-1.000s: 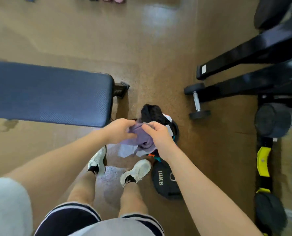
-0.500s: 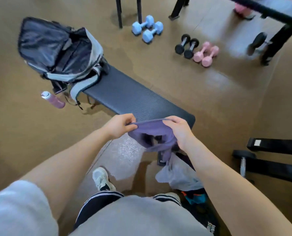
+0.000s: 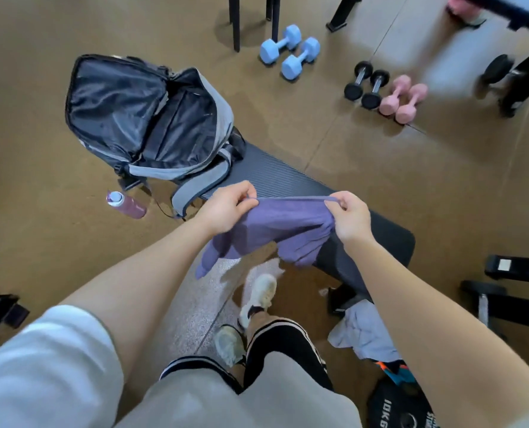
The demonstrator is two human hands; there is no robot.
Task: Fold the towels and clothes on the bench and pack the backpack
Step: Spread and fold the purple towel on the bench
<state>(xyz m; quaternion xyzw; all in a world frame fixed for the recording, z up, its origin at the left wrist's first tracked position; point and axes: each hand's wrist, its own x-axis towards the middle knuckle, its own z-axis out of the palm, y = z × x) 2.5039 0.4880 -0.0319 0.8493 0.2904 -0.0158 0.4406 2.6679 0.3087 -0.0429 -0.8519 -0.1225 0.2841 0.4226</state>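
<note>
The person is now standing over the dark blue ribbed padded bench, holding a purple knit cloth stretched between both hands; a second ago the same cloth was a bunched wad being lifted off a heap on the floor by a weight plate, and the view has swung round since then to face the bench and the bag. The left hand is pinching one end of the cloth's top edge, fingers closed tight on the hem, and the right hand is pinching the other end the same way, so the edge is running taut between them while the rest is hanging in loose folds just above the near part of the bench. The black and grey backpack is sitting unzipped and gaping at the far end of the bench, its dark lining showing, with a purple water bottle lying on the floor just beside it. A pale grey crumpled garment is still lying on the floor near the person's right leg, beside something orange and teal and the black weight plate. Judging from this, the cloth is being opened out to be laid flat on the bench for folding; nothing appears packed yet, and the floor pile is still waiting.
</note>
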